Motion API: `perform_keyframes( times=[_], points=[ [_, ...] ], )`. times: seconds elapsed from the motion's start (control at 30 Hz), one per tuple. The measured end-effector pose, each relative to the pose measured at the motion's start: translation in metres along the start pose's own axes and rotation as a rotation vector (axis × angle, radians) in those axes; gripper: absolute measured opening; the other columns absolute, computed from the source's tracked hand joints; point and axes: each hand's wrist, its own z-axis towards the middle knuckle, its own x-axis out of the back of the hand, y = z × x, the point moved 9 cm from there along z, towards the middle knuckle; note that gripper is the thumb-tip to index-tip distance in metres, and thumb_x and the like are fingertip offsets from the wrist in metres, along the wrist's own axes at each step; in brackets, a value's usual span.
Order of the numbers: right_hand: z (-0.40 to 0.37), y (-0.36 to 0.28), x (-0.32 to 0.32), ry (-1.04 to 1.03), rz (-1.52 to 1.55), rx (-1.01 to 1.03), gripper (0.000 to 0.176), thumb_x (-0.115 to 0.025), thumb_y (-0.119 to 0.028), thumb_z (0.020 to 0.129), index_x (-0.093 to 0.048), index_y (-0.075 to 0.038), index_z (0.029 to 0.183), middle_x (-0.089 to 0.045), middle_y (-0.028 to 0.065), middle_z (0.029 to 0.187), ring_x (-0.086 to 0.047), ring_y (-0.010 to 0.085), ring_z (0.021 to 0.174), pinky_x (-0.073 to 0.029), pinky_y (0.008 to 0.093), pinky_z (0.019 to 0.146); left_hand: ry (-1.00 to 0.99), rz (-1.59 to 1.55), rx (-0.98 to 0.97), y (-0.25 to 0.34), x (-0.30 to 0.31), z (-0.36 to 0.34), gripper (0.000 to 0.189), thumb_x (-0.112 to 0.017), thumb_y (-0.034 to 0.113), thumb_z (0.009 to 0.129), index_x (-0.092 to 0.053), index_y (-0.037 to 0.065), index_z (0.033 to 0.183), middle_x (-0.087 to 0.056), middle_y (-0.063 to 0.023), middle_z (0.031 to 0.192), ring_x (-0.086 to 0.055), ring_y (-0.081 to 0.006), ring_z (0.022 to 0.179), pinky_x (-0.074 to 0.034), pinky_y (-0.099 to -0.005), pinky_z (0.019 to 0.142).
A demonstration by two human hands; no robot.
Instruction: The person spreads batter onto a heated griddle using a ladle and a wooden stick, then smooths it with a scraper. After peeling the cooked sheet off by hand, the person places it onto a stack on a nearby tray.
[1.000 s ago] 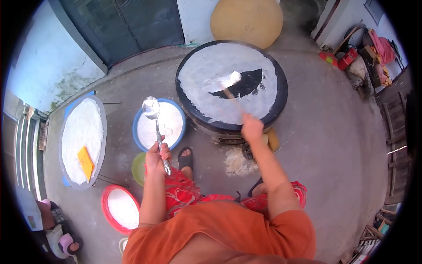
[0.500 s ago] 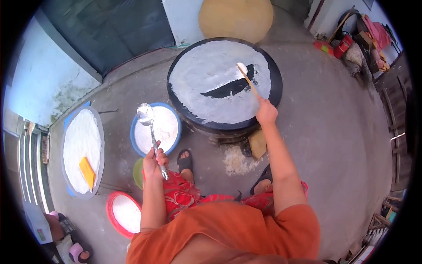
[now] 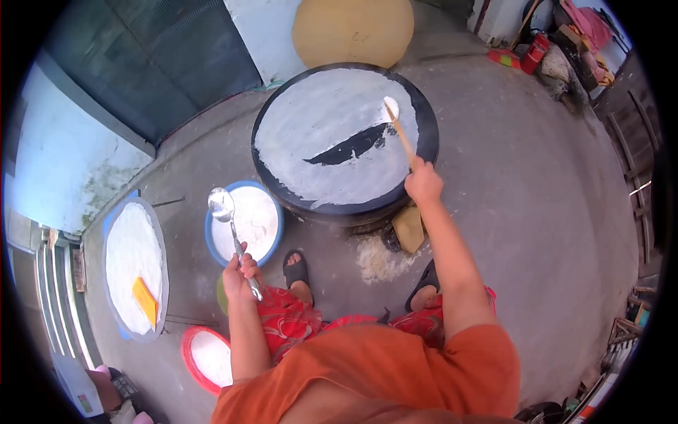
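Observation:
My left hand (image 3: 242,273) grips a shiny metal ladle (image 3: 222,205) by its handle, its bowl held over a blue-rimmed basin (image 3: 280,225) of white batter. In my right hand (image 3: 424,181) is a wooden-handled spreader (image 3: 401,133), whose white-coated head touches the batter on a big round black griddle (image 3: 429,146). A thin white batter layer (image 3: 304,120) covers most of the griddle. A dark, leaf-shaped gap (image 3: 351,147) in it shows the bare surface below and left of the spreader's head.
To the left, an oval tray (image 3: 164,283) carries a white sheet with a yellow scraper (image 3: 145,302) on it. A red basin (image 3: 188,353) of white stuff stands near my left leg. Behind the griddle leans a round tan board (image 3: 353,32). A red fire extinguisher (image 3: 534,54) stands at back right.
The spreader's head has moved slightly toward the far side of the batter, off the dark gap. The ladle stays over the basin. My view has shifted a little.

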Motion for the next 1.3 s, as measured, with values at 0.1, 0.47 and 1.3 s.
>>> perform_keyframes(
  times=[0.1,0.47,1.3],
  points=[
    [0.009,0.017,-0.028,-0.023,0.312,0.01,0.031,-0.044,-0.013,0.083,-0.05,-0.01,0.113,-0.057,0.0164,0.103,-0.057,0.0344,0.091,-0.045,0.0425,0.079,0.014,0.019,-0.045,0.001,-0.003,-0.002,0.03,-0.032,0.019,0.094,-0.045,-0.003,0.11,-0.038,-0.001,0.065,-0.036,-0.0069,0.048,-0.032,-0.0187,0.038],
    [0.073,0.106,-0.07,-0.476,0.834,0.05,0.027,-0.047,-0.017,0.087,-0.059,-0.011,0.11,-0.058,0.0047,0.075,-0.051,0.0104,0.059,-0.044,0.0259,0.056,-0.017,0.01,0.002,-0.005,-0.002,0.003,0.031,-0.033,0.019,0.094,-0.044,-0.003,0.112,-0.04,-0.0018,0.066,-0.037,-0.0075,0.049,-0.033,-0.0196,0.04],
    [-0.027,0.035,-0.021,-0.33,0.466,0.071,0.027,-0.05,-0.023,0.085,-0.059,-0.015,0.109,-0.062,0.0105,0.101,-0.059,0.0246,0.092,-0.045,0.0325,0.08,-0.026,0.072,0.074,-0.018,-0.003,0.003,0.03,-0.032,0.02,0.094,-0.043,-0.001,0.113,-0.04,-0.002,0.066,-0.035,-0.0077,0.048,-0.03,-0.0199,0.038]
  ],
)
